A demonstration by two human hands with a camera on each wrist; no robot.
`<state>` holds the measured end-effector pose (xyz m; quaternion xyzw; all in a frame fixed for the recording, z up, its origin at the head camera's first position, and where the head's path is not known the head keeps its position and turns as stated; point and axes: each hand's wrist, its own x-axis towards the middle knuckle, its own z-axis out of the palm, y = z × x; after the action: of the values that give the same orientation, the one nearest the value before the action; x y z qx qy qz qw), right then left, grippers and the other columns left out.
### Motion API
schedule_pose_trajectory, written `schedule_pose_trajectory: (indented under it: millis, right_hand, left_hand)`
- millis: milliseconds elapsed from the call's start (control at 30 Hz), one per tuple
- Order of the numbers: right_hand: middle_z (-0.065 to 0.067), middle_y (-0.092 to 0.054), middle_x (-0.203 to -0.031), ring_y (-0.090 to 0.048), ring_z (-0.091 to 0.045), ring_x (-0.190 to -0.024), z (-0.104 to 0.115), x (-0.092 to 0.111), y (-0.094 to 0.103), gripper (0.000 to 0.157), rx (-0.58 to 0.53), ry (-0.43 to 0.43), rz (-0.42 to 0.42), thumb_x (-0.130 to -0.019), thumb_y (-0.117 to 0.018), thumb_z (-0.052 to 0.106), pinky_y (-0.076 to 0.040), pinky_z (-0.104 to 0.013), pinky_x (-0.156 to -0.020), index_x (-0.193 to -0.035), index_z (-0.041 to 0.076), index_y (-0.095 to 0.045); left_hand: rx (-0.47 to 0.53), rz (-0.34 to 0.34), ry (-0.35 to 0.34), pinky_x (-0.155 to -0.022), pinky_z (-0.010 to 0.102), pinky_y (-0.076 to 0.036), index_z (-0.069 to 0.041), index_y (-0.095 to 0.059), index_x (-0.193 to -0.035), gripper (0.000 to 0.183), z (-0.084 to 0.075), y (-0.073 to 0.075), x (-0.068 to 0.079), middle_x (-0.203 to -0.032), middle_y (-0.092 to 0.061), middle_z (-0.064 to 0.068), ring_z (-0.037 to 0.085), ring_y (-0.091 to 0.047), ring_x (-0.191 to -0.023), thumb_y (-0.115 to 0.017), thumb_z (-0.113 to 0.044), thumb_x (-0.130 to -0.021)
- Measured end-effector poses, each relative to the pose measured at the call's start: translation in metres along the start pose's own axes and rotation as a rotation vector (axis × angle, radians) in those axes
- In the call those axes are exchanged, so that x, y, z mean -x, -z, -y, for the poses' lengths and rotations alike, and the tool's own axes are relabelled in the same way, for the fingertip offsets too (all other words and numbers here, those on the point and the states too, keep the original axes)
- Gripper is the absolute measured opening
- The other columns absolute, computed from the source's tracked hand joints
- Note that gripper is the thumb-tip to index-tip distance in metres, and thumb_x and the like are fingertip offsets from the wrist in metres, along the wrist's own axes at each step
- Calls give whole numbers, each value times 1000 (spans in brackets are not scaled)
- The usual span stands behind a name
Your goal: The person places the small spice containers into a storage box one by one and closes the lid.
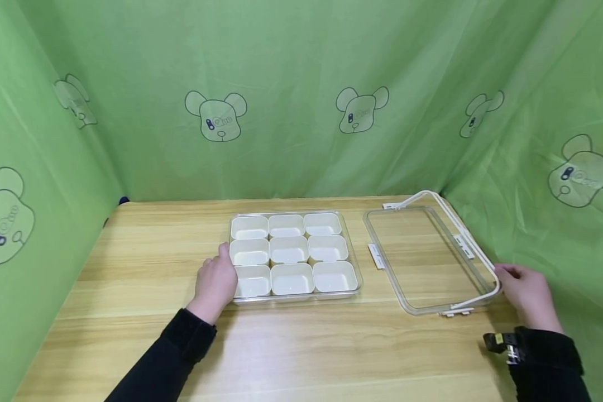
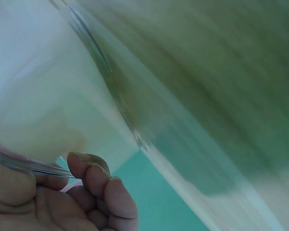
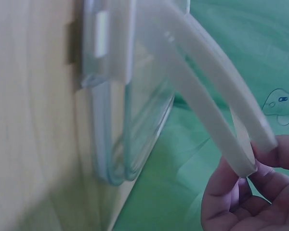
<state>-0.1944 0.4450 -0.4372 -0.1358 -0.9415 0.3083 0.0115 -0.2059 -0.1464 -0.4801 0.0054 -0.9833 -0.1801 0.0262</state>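
Note:
A clear plastic box (image 1: 293,297) stands on the table, holding several white cups (image 1: 292,279) set in rows. My left hand (image 1: 216,282) is at its left side; in the left wrist view the thumb and curled fingertips (image 2: 95,175) pinch the clear rim. To the right lies a clear lid (image 1: 388,273) with white latches (image 1: 376,256) along its edges and a white handle (image 1: 459,229) that leans up to the right. My right hand (image 1: 530,296) pinches the near corner of this handle, as the right wrist view also shows.
Pale wood-grain table (image 1: 291,352) lies beneath everything. Green cloth (image 1: 291,167) with printed bear heads hangs at the back and along both sides, close beside the lid and my right hand. A small dark device (image 1: 499,341) sits at the right wrist.

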Motion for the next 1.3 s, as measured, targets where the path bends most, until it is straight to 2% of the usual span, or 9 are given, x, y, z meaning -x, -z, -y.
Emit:
schedule_pose_trajectory:
  millis: [133, 400, 700, 933, 1167, 1300]
  right_hand:
    - [-30, -47, -124, -44, -34, -100, 7, 1, 0, 55, 0, -3, -9, -97, -37, 40, -37, -34, -71, -127, -6, -45]
    - [-29, -47, -124, -44, -36, -103, 17, 4, -1, 55, -16, 8, -18, -97, -38, 40, -37, -35, -73, -128, -4, -45]
    - [-24, -54, -110, -52, -16, -78, 33, 3, -7, 50, 23, 68, -36, -97, -39, 35, -46, -32, -62, -126, -5, -47]
    - [-25, -55, -107, -53, -31, -84, 55, -4, -15, 50, 55, 149, -36, -97, -39, 37, -45, -40, -63, -125, -4, -47]
    - [-23, -59, -103, -54, -30, -79, 70, -14, -27, 45, 128, 264, -96, -95, -45, 35, -41, -39, -63, -119, -3, -53]
    - [-26, -59, -102, -55, -34, -78, 78, -15, -32, 43, 173, 277, -86, -95, -44, 31, -42, -45, -64, -119, -4, -51]
  left_hand:
    - [9, 7, 6, -60, 39, -41, 4, -20, -135, 47, -1, 1, 0, -71, -54, 12, 28, -45, -66, -33, -6, -91]
    - [12, 4, 3, -61, 41, -42, 5, -20, -135, 47, -1, 2, 0, -74, -57, 15, 29, -47, -67, -33, -6, -91]
    - [9, -3, -6, -60, 41, -42, 6, -21, -135, 47, -2, 3, 1, -74, -57, 15, 29, -46, -66, -32, -6, -91]
    - [2, 12, 8, -62, 40, -43, 5, -19, -136, 49, -1, 2, 1, -73, -56, 14, 28, -46, -68, -33, -5, -90]
    - [11, 14, 8, -62, 41, -43, 5, -20, -135, 48, -2, 4, 1, -73, -56, 14, 29, -47, -68, -33, -5, -90]
    - [13, 21, 4, -62, 41, -42, 6, -19, -135, 48, -4, 6, 2, -73, -56, 14, 29, -46, -68, -33, -5, -90]
